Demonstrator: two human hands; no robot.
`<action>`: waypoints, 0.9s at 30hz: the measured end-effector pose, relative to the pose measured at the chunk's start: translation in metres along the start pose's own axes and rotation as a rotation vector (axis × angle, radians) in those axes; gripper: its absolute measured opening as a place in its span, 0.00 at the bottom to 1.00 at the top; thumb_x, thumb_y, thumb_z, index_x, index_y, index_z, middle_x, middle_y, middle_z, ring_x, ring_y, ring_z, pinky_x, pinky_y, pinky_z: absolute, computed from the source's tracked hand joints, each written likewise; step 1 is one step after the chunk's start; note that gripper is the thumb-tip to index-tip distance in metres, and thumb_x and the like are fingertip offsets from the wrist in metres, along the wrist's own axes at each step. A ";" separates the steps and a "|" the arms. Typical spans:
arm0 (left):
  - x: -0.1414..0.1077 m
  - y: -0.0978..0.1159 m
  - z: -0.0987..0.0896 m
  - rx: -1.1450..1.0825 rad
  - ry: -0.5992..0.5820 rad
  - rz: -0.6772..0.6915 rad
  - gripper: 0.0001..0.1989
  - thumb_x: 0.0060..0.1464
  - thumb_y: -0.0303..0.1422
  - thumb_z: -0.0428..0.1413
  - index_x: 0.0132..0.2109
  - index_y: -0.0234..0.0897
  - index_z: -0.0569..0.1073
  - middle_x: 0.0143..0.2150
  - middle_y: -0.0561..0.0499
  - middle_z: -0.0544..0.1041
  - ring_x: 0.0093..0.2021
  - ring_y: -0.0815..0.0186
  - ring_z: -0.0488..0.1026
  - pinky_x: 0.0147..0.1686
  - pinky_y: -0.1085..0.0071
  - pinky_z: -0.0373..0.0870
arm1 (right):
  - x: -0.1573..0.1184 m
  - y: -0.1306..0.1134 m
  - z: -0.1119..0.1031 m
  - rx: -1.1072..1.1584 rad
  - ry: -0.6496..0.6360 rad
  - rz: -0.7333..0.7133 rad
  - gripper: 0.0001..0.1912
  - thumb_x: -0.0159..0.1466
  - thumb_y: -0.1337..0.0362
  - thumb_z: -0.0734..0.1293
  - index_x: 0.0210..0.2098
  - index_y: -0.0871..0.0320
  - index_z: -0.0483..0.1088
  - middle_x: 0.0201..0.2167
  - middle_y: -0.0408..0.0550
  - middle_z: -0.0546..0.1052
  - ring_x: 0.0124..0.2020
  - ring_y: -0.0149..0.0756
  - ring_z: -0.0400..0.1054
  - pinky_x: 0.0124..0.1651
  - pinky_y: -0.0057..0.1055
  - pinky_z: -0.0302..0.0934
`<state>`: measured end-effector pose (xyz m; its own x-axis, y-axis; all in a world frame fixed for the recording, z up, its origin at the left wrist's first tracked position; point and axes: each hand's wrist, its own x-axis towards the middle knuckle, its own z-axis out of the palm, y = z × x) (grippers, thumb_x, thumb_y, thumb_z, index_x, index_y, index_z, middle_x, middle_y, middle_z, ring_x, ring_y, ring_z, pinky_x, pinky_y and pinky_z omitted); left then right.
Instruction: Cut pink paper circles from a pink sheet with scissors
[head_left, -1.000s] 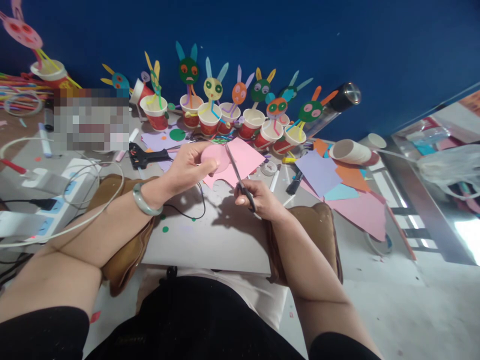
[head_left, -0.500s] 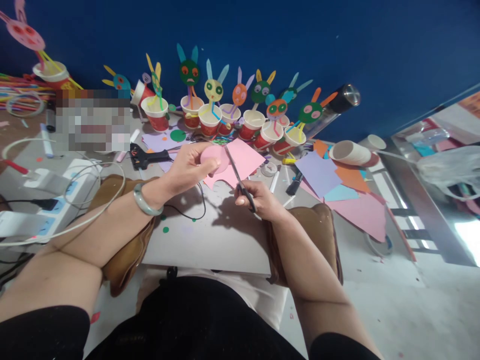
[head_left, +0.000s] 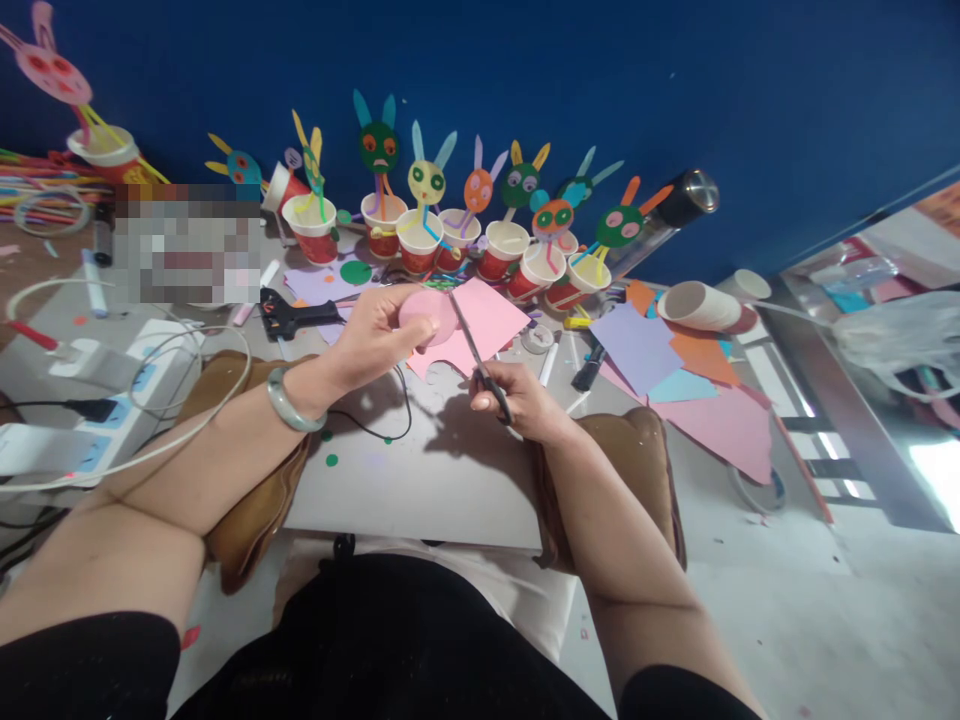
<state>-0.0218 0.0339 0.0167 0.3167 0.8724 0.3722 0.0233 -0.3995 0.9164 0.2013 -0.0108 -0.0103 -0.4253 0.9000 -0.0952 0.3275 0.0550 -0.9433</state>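
A round pink paper disc (head_left: 429, 316) is pinched between the thumb and fingers of my left hand (head_left: 386, 330), which wears a bangle (head_left: 289, 400) at the wrist. My right hand (head_left: 514, 398) grips black-handled scissors (head_left: 475, 352), their blades pointing up and left to the disc's right edge. How far the blades are parted I cannot tell. Behind and below the disc lies a larger pink paper sheet (head_left: 491, 318) with a ragged lower edge. Small green paper dots (head_left: 331, 460) lie on the table (head_left: 420, 490) below my left hand.
Paper cups (head_left: 420, 240) with rabbit-faced figures line the back by a blue wall. A glue gun (head_left: 300, 315) and a power strip (head_left: 112, 390) with looping cables are at left. Coloured paper sheets (head_left: 637, 335), stacked cups (head_left: 705, 305) and a flask (head_left: 675, 205) stand or lie at right.
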 end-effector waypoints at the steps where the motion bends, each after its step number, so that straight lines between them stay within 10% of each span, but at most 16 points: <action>1: 0.000 0.000 0.000 0.000 0.006 -0.001 0.05 0.48 0.29 0.55 0.26 0.36 0.70 0.23 0.54 0.71 0.24 0.72 0.65 0.24 0.74 0.62 | 0.000 0.000 0.000 0.004 -0.001 -0.002 0.35 0.46 0.32 0.73 0.20 0.58 0.61 0.19 0.38 0.61 0.24 0.27 0.53 0.28 0.28 0.47; 27: -0.003 0.002 0.001 -0.029 -0.119 -0.039 0.07 0.47 0.30 0.57 0.23 0.36 0.69 0.21 0.54 0.69 0.22 0.72 0.64 0.21 0.76 0.61 | -0.003 -0.006 0.000 -0.013 -0.068 -0.049 0.34 0.49 0.31 0.71 0.23 0.59 0.65 0.21 0.40 0.63 0.25 0.28 0.54 0.29 0.27 0.48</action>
<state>-0.0217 0.0296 0.0174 0.4264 0.8469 0.3177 0.0106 -0.3559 0.9344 0.2009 -0.0134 -0.0043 -0.4975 0.8645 -0.0712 0.3161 0.1042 -0.9430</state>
